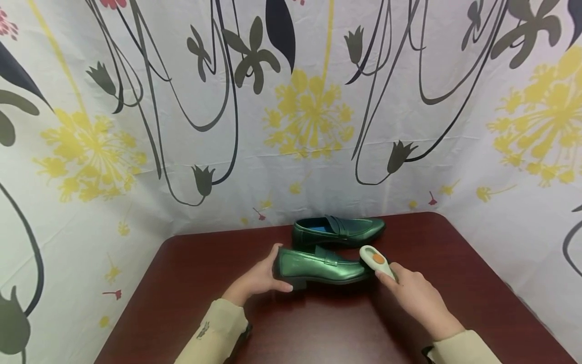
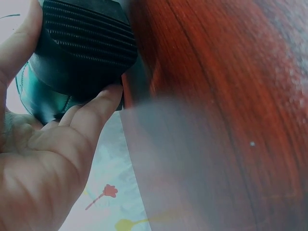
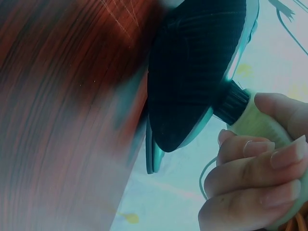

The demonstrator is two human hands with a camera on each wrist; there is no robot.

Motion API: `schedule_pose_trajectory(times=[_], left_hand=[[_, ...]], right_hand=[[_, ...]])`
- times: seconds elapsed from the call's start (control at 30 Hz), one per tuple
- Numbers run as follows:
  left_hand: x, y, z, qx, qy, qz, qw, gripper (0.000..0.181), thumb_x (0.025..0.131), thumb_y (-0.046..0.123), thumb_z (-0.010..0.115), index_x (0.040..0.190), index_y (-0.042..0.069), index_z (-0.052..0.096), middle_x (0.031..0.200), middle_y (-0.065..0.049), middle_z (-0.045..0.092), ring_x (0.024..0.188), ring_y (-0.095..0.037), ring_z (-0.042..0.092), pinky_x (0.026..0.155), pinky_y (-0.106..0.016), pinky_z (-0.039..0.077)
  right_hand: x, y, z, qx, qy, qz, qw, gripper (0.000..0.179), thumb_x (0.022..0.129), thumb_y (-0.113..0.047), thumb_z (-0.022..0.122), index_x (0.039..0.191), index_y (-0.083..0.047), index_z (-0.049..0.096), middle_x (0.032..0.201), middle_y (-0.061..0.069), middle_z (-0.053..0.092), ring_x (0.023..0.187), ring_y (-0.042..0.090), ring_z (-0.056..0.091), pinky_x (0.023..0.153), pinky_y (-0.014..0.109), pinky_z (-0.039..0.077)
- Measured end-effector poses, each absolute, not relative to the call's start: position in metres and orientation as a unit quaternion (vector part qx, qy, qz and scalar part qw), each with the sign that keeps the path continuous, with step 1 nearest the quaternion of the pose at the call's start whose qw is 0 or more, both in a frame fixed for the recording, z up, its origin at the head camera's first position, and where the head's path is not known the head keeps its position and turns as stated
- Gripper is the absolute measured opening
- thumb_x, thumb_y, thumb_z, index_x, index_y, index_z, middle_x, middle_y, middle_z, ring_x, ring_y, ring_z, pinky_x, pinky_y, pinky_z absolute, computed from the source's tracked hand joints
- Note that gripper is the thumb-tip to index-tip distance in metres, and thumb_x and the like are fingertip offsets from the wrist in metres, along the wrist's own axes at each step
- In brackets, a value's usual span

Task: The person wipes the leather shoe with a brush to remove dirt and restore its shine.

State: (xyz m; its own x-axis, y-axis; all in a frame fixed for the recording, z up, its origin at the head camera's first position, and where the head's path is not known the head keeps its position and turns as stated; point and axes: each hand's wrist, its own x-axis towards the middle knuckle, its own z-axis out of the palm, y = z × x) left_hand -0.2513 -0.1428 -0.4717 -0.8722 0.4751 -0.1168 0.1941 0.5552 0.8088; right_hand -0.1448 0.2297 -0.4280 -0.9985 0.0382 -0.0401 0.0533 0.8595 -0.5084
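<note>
My left hand [image 1: 256, 278] grips a shiny green loafer [image 1: 304, 265] by its heel, thumb low and fingers behind. The loafer is held up off the table with its toe to the right. In the left wrist view its ridged black heel [image 2: 89, 41] shows between thumb and fingers. My right hand [image 1: 420, 301] holds a pale green shoe brush [image 1: 385, 269] with an orange spot on it. Dark bristles [image 3: 232, 102] meet the loafer's toe edge in the right wrist view, beside the dark sole [image 3: 192, 72]. The toe's tip is partly hidden behind the brush in the head view.
A second green loafer [image 1: 364, 230] with a blue insole rests on the table just behind the held one, toe also to the right. The dark red wooden table [image 1: 318, 328] has rounded back corners. A floral white cloth [image 1: 309, 187] hangs behind it and along both sides.
</note>
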Motion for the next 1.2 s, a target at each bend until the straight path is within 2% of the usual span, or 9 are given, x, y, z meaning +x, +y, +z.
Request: schedule_pose_trajectory(times=[0.2, 0.53, 0.83, 1.2], left_hand=[[-0.251, -0.143, -0.472, 0.189, 0.867, 0.431, 0.166, 0.120, 0.073, 0.037, 0.091, 0.162, 0.023, 0.012, 0.151, -0.014, 0.045, 0.134, -0.030, 0.046, 0.114, -0.058, 0.037], [-0.252, -0.143, -0.474, 0.184, 0.871, 0.424, 0.166, 0.119, 0.073, 0.039, 0.091, 0.161, 0.026, 0.012, 0.149, -0.014, 0.046, 0.133, -0.031, 0.046, 0.114, -0.059, 0.037], [-0.252, -0.144, -0.473, 0.183, 0.871, 0.423, 0.172, 0.119, 0.074, 0.040, 0.091, 0.161, 0.025, 0.011, 0.149, -0.014, 0.046, 0.133, -0.031, 0.046, 0.114, -0.059, 0.037], [-0.252, -0.144, -0.472, 0.184, 0.871, 0.422, 0.172, 0.119, 0.074, 0.040, 0.090, 0.162, 0.025, 0.011, 0.153, -0.014, 0.043, 0.135, -0.031, 0.044, 0.115, -0.060, 0.035]], right_hand=[[-0.148, 0.235, -0.428, 0.027, 0.963, -0.266, 0.024, 0.046, 0.101, -0.061, 0.048, 0.107, -0.016, 0.058, 0.067, 0.001, 0.046, 0.061, 0.017, 0.045, 0.051, 0.033, 0.032], [-0.152, 0.246, -0.421, 0.018, 0.969, -0.243, 0.047, 0.054, 0.100, -0.062, 0.046, 0.116, -0.012, 0.060, 0.072, 0.003, 0.053, 0.068, 0.019, 0.051, 0.053, 0.036, 0.035], [-0.158, 0.252, -0.420, 0.020, 0.971, -0.231, 0.059, 0.056, 0.100, -0.064, 0.045, 0.117, -0.013, 0.060, 0.075, 0.004, 0.056, 0.072, 0.020, 0.052, 0.054, 0.037, 0.036], [-0.166, 0.267, -0.422, 0.027, 0.972, -0.224, 0.070, 0.059, 0.099, -0.066, 0.044, 0.119, -0.013, 0.061, 0.091, 0.007, 0.065, 0.079, 0.022, 0.058, 0.056, 0.040, 0.041]])
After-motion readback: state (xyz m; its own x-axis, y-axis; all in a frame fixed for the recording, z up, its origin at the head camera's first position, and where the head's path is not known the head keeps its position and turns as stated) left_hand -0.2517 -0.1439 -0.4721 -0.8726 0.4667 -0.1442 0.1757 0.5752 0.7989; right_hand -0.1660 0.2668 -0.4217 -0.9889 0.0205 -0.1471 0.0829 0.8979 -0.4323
